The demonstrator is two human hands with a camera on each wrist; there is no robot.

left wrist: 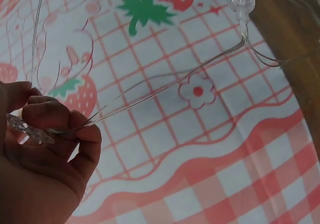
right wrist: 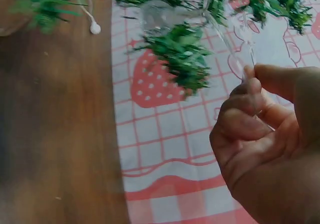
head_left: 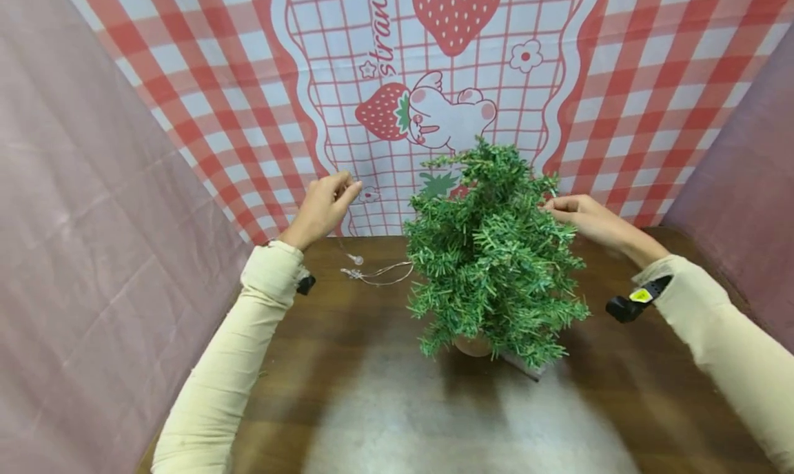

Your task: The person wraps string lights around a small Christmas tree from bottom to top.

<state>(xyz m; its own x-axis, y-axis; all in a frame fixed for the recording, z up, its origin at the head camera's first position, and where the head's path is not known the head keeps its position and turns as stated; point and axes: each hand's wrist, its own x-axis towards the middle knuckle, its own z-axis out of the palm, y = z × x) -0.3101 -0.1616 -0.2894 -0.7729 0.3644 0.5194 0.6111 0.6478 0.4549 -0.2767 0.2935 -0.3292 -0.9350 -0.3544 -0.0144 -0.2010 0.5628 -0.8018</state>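
Note:
A small green artificial Christmas tree [head_left: 496, 253] stands upright on the wooden table, between the two hands. Left of it, my left hand [head_left: 322, 202] is raised and pinches the thin wire of a string light; a clear, knobbly bulb [left wrist: 37, 135] lies within its curled fingers. From there the wire runs to a round clear bulb [left wrist: 242, 2]. My right hand [head_left: 586, 215], at the tree's right side, pinches the string light's wire between thumb and fingertips. Close to it in the right wrist view, a blurred clear bulb [right wrist: 156, 16] hangs among the branches.
Clear bulbs [head_left: 356, 259] and looped wire lie on the table [head_left: 298, 391] left of the tree. Behind stands a red-and-white checked strawberry cloth [head_left: 236, 102]. Pink cloth walls [head_left: 112, 219] close in both sides. A flat grey piece [head_left: 524, 367] juts from under the tree.

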